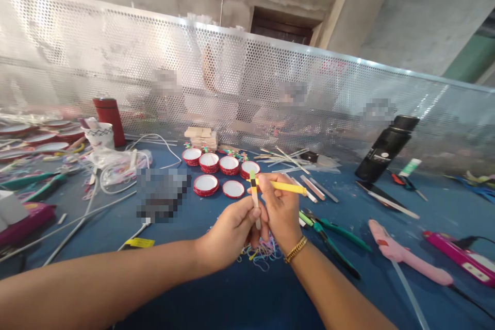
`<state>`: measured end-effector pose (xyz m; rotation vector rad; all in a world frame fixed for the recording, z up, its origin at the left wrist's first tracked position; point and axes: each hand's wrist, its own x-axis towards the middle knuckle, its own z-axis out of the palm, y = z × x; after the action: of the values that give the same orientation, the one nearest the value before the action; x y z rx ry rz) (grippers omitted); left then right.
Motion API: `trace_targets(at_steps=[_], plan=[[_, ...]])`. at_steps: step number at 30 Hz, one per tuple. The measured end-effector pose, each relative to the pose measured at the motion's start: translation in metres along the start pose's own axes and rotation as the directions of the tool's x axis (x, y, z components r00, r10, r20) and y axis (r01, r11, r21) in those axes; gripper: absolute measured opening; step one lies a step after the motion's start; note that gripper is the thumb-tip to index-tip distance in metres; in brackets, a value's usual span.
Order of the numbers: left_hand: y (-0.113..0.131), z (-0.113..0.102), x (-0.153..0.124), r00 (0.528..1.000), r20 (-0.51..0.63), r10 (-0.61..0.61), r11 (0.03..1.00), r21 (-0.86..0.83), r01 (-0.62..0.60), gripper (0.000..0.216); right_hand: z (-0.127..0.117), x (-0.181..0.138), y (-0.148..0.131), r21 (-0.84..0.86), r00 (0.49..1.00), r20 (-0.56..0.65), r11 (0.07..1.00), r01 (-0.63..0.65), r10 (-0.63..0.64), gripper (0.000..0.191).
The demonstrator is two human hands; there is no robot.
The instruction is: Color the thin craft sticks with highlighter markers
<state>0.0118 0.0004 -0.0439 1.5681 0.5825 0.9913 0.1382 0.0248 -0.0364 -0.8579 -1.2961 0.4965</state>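
Note:
My left hand [232, 229] pinches a thin flat stick [254, 193] that stands upright, pale with a black band near its top. My right hand [280, 209], with a gold bracelet on the wrist, holds a yellow stick [288, 187] that lies crosswise against the upright one and points right. Both hands meet above the blue table [216, 294]. A small heap of thin coloured rubber bands [263, 252] lies on the table just below them. Several red-rimmed white lids [218, 172] sit in a cluster just beyond my hands.
Green-handled pliers [332, 240] lie right of my hands, then a pink glue gun [406, 258] and a magenta tool [460, 260]. A black bottle [386, 149] stands at the back right, a red bottle [110, 118] and a cup at the back left. Loose sticks, cables and a perforated metal screen [247, 77] lie behind.

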Motion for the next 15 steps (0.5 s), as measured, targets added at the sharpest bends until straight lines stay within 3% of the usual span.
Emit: trace_targets(at_steps=[5, 15], plan=[[0.0047, 0.0008, -0.0003, 0.998, -0.057, 0.002, 0.994, -0.107, -0.008, 0.041, -0.0008, -0.0009, 0.0007, 0.037, 0.999, 0.008, 0.998, -0.043, 0.043, 0.031], [-0.0010, -0.0074, 0.0068, 0.991, -0.128, -0.049, 0.988, -0.154, 0.029, 0.042, -0.0018, -0.0028, -0.0009, -0.044, 0.998, -0.003, 0.997, 0.057, -0.057, 0.034]])
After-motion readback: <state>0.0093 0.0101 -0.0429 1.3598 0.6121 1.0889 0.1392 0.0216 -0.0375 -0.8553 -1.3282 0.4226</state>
